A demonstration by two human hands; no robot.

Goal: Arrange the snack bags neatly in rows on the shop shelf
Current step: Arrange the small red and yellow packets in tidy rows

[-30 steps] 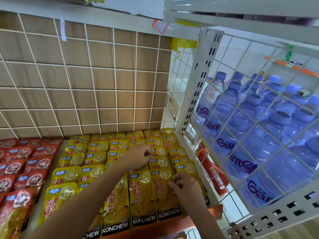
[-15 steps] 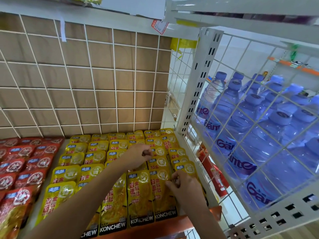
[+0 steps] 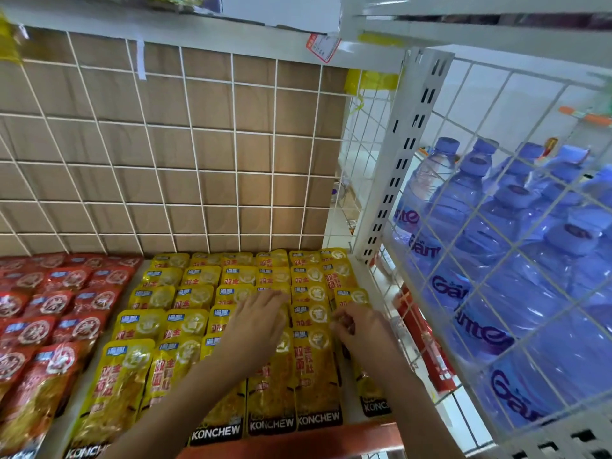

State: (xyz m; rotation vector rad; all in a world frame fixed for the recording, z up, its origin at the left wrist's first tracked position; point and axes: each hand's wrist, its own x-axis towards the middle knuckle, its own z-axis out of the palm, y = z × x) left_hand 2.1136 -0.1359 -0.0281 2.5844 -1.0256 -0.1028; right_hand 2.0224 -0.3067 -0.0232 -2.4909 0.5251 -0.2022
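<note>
Yellow KONCHEW snack bags (image 3: 316, 372) lie flat in overlapping rows on the shelf's right half. Red snack bags (image 3: 49, 326) fill the left part in similar rows. My left hand (image 3: 256, 321) rests flat on the middle yellow rows, fingers stretched forward and slightly apart. My right hand (image 3: 362, 327) sits over the rightmost yellow column, its fingers curled and pinching the top edge of a yellow bag there. Both forearms cover parts of the front bags.
An orange lip (image 3: 298, 440) runs along the shelf's front. A white wire grid over a brown panel (image 3: 198, 160) backs the shelf. A slotted white post (image 3: 407, 154) and a wire side wall close the right, with blue water bottles (image 3: 496, 260) behind. Another shelf hangs overhead.
Both hands have shifted slightly further back over the yellow rows. My left hand has flattened out from a curled grip. The view has tilted a little.
</note>
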